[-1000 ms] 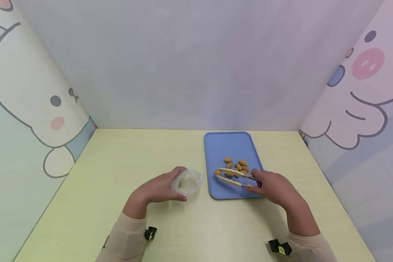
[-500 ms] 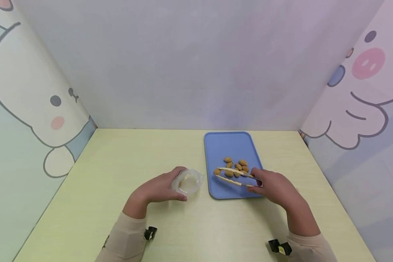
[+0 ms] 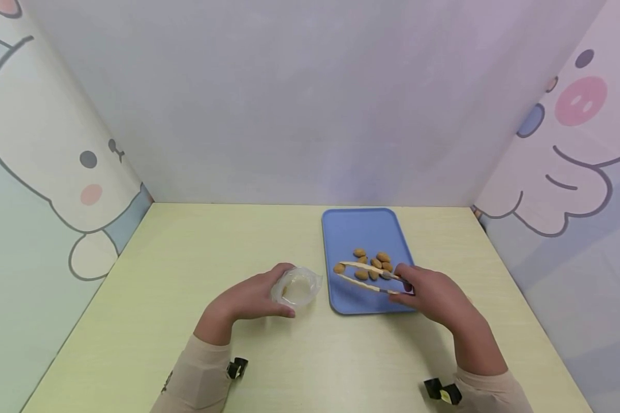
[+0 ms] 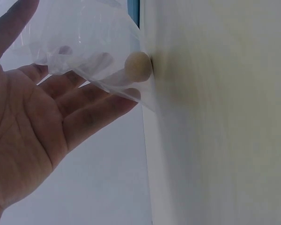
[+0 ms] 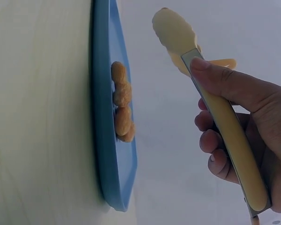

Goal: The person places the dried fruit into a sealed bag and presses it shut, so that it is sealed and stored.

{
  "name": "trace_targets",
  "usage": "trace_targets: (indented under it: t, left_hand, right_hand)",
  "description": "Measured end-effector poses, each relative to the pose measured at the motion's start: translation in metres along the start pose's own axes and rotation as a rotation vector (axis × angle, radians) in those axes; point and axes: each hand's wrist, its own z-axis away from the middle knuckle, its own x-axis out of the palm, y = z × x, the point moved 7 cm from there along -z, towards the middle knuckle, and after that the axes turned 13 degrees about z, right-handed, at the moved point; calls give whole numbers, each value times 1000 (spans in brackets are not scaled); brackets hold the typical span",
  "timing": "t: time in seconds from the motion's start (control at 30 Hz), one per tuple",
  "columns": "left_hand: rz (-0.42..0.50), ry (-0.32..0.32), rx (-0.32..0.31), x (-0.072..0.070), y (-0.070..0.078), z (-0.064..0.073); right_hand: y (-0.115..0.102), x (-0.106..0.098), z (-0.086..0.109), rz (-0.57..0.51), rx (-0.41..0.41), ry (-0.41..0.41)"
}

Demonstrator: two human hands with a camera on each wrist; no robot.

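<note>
My left hand [image 3: 255, 295] holds a clear plastic bag [image 3: 310, 285] by its side, thumb on one side and fingers on the other, the mouth facing up. Low in the bag, one round brown nut [image 4: 138, 67] shows through the plastic. My right hand [image 3: 434, 293] grips a pair of cream-tipped tongs [image 5: 232, 150], thumb on one arm and fingers on the other. At the tongs' tips is a brown nut [image 3: 339, 268], over the left part of the blue tray [image 3: 359, 226]. Several more brown oval nuts [image 3: 383, 257] lie on that tray.
The pale wooden table [image 3: 212, 241] runs back to a plain grey wall [image 3: 299, 103]. Side walls with cartoon animals stand left and right. The tray lies right of the bag, its raised rim close to it.
The tongs' tips, with the nut, have shifted slightly left and up in the head view. My left hand and the bag have stayed in place.
</note>
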Motion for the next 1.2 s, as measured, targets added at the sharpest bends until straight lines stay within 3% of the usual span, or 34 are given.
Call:
trace_targets:
  t: [0.83,1.2]
  left_hand:
    - [-14,2,-5,1,-1,0]
    - [-9,6,-7,0,1,1]
  right_hand:
    - [-25,-25,6,-61,-84,94]
    - [-34,-22,5,-93,-107,87]
